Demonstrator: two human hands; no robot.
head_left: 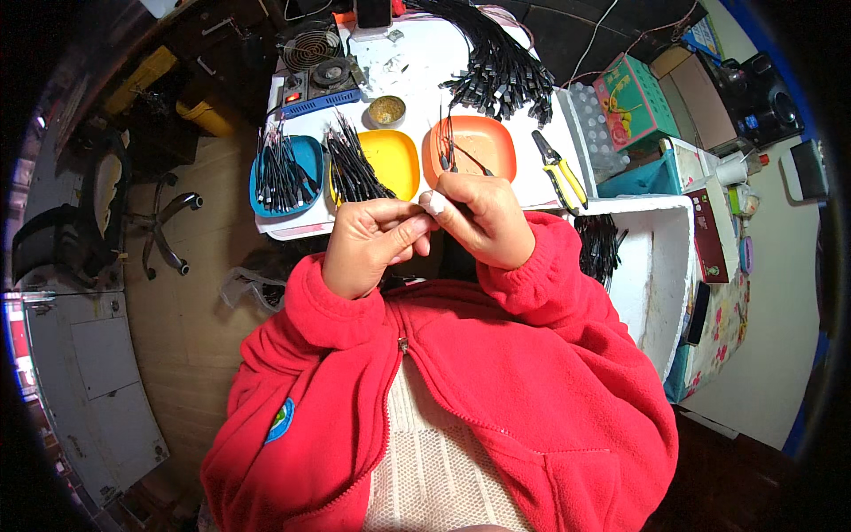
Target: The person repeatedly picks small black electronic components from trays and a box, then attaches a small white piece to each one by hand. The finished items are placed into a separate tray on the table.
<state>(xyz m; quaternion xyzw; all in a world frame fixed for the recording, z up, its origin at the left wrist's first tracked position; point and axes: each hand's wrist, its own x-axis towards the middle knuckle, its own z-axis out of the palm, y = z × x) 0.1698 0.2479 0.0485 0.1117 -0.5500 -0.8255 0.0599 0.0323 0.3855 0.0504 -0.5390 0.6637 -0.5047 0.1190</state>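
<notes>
My left hand and my right hand meet above the table's front edge, fingertips pinched together. White wrapping covers the tip of my right thumb. Whatever lies between the fingers is too small or hidden to make out. Just beyond my hands is an orange tray with a few black cables in it. Left of it, a yellow tray holds a bundle of black cables. A blue tray farther left carries another bundle with thin wire ends.
Yellow-and-black wire strippers lie right of the orange tray. Behind the trays are a small metal bowl, a blue-edged device and a large pile of black cables. A white foam box stands at the right.
</notes>
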